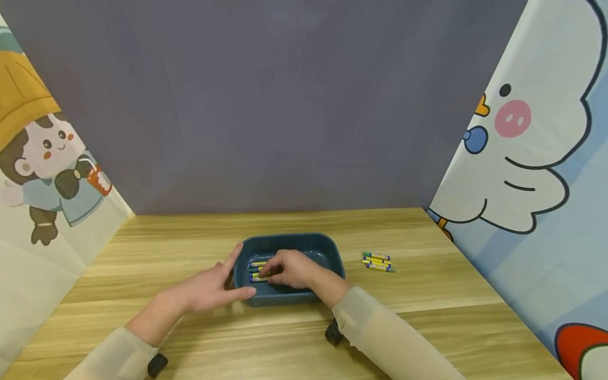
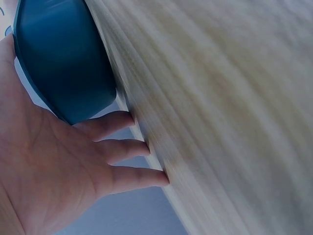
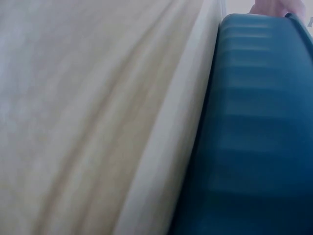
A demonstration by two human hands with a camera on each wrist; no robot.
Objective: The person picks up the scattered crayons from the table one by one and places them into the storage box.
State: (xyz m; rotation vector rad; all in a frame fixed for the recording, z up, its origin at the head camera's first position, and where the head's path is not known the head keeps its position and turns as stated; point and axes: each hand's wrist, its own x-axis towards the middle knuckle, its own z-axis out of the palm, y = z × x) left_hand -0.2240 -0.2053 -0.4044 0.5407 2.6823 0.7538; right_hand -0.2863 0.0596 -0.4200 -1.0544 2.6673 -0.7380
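A dark blue rectangular bin [image 1: 294,301] stands on the wooden table. Several yellow-and-blue crayons [image 1: 258,265] lie side by side at its left end. My right hand [image 1: 295,268] reaches into the bin over the front right side. Its bent thumb and index finger pinch the front crayon near its right end; the fingertips partly cover it. At the bin's left end, my left hand [image 1: 209,287] rests with thumb and index finger spread along the rim. In the left wrist view, that hand's other fingers [image 2: 129,149] are straight, their tips at the tabletop.
Several more crayons [image 1: 378,262] lie close together on the table [image 1: 427,316], right of the bin. A grey panel [image 1: 285,105] rises at the back. Cartoon-printed sheets flank the table, a child at left [image 1: 52,142] and a white character at right [image 1: 532,142].
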